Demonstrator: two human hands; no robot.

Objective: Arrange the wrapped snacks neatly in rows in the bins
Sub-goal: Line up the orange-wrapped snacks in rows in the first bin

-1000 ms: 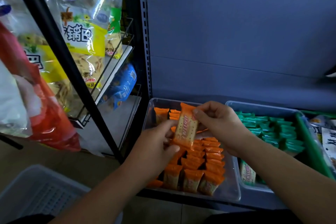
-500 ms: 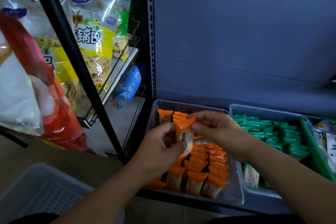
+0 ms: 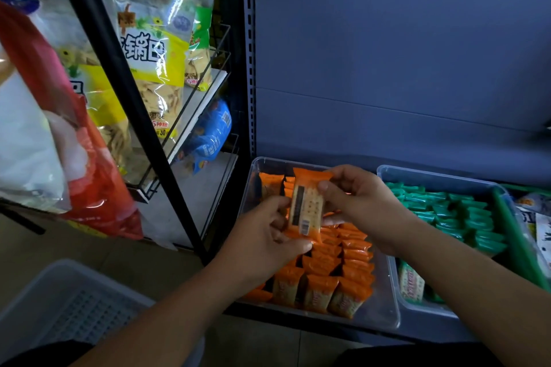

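Orange snack point(image 3: 307, 205): left hand point(image 3: 262, 243), right hand point(image 3: 365, 207) fingers point(image 3: 328, 187) grip above bin point(image 3: 384, 298); green snacks point(image 3: 453, 211) beside.

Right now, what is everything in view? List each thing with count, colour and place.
left bin: one, clear, lower centre
right bin: one, clear, beside the left bin
orange snacks: many, orange, in rows in the left bin
green snacks: many, green, in the right bin
held snack pack: one, orange, above the left bin
snack bags: several, yellow and red, upper left
basket: one, grey, lower left
left hand: one, pinches the pack's lower end
right hand: one, pinches the pack's upper end
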